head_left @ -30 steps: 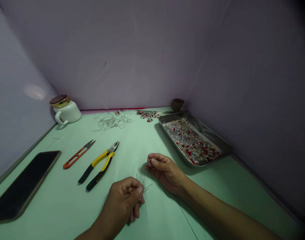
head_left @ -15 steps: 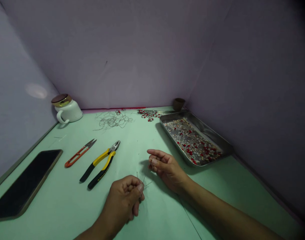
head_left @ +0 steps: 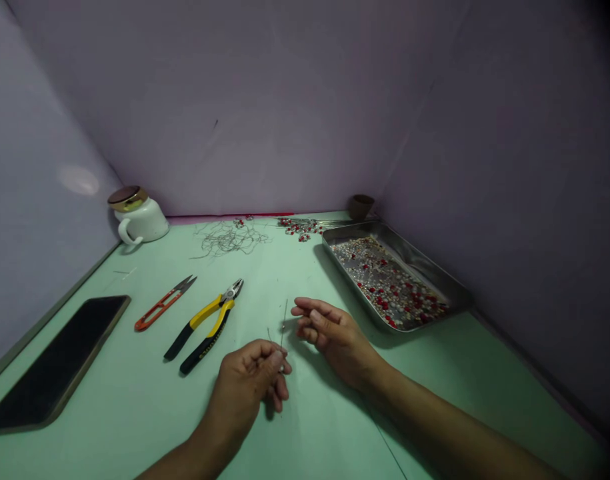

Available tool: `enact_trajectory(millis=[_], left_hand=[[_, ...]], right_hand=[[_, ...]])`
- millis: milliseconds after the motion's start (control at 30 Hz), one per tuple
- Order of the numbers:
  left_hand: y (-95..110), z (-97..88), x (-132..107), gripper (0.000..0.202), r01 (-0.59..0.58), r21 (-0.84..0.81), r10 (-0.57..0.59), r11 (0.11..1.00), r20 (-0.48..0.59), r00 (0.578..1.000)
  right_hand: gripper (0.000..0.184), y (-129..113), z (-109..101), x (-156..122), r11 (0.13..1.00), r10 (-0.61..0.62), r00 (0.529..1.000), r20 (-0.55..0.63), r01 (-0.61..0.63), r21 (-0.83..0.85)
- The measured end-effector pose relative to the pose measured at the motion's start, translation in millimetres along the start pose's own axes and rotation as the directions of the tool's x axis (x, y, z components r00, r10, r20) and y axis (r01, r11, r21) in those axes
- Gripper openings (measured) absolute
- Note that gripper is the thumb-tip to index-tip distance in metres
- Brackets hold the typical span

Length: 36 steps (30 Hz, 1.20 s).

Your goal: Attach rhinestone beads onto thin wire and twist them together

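My left hand [head_left: 252,381] rests low on the green table and pinches thin pieces of wire [head_left: 283,320] that stick upward between thumb and forefinger. My right hand [head_left: 329,333] lies just to the right of it, fingers loosely curled and pointing left, its fingertips close to the wire's upper end; whether it holds a bead I cannot tell. Yellow-handled pliers [head_left: 205,325] lie left of both hands, with orange thread snips [head_left: 163,304] beyond them.
A steel tray [head_left: 455,288] with red and pale beads sits at the right. A tangle of wire [head_left: 229,237] and beaded pieces [head_left: 297,228] lie at the back. A white lidded mug [head_left: 137,216], a small brown cup [head_left: 360,206] and a dark phone [head_left: 59,359] are also there.
My left hand has shifted slightly and turned the wire more upright. My right hand has opened its fingers a little and moved nearer the wire's tip.
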State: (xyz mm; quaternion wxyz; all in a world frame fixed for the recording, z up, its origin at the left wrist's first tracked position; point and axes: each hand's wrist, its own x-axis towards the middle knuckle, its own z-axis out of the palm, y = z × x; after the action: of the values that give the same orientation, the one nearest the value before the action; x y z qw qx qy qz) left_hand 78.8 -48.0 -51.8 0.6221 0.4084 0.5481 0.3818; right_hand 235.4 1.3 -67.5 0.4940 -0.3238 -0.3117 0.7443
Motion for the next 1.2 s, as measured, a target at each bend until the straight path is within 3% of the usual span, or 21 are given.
enact_trajectory(millis=[133,267,433,567,733,833,967,1200], left_hand=[[5,-0.3,3,0.028,-0.057,-0.123,0.054,0.991,-0.023,0.998],[8,4.9,3,0.025,-0.059,-0.199,0.049,0.978,-0.056,0.997],[9,9.0,1,0.024,-0.057,-0.097,0.047,0.994,-0.111,0.993],[10,5.3,2,0.024,-0.043,0.086,0.058,0.995,-0.185,0.981],[15,-2.7,8,0.023,-0.086,-0.081,0.069,0.993,-0.193,0.979],[23,-5.8,10,0.023,-0.078,-0.043,0.071,0.996,-0.152,0.986],[33,-8.1,9,0.014,-0.045,0.096,0.06,0.994,-0.165,0.984],[34,-9.7,9,0.012,-0.057,0.079,0.07,0.995,-0.181,0.981]], right_hand=[[0.031,8,3,-5,0.999,0.034,0.999,0.014,-0.034,-0.003],[0.028,16,10,-12,0.981,0.044,0.993,0.111,-0.022,-0.195],[0.015,14,15,-15,0.933,-0.055,0.994,0.093,0.084,-0.35],[0.019,13,15,-15,0.943,-0.012,0.997,0.081,0.038,-0.331],[0.024,17,17,-17,0.973,0.164,0.984,0.067,-0.15,-0.176],[0.022,18,19,-19,0.961,0.235,0.968,0.088,-0.217,-0.174],[0.021,18,19,-20,0.957,0.259,0.958,0.126,-0.237,-0.166],[0.022,19,15,-20,0.957,0.268,0.952,0.15,-0.245,-0.153]])
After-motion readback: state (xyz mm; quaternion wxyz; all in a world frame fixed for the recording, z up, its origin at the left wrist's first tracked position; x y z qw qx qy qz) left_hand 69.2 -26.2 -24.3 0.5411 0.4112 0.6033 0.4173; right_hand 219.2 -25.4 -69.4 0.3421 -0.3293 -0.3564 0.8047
